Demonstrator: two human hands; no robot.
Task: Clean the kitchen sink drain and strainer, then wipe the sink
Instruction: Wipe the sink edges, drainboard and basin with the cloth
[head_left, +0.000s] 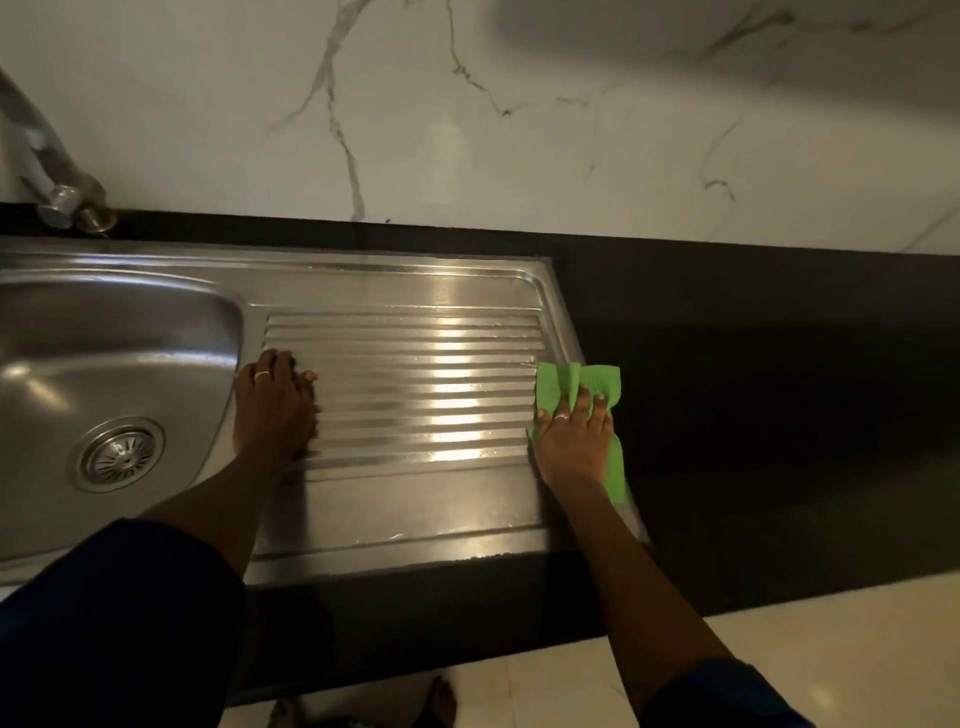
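Green cloth (556, 387) lies beneath fingers (585, 401) of right hand (574, 444).

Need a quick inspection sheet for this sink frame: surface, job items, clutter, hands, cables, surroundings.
Surface: steel drainboard, ribbed, glare patches; black countertop to its right.
Job's things: strainer seated in the drain of the basin; green cloth at the drainboard's right edge.
Clutter: nothing seen.
Hands: left hand rests on the drainboard beside the basin; right hand presses the green cloth, fingers spread.
Cables: nothing seen.
Surroundings: tap back left, marble wall behind, pale floor below.
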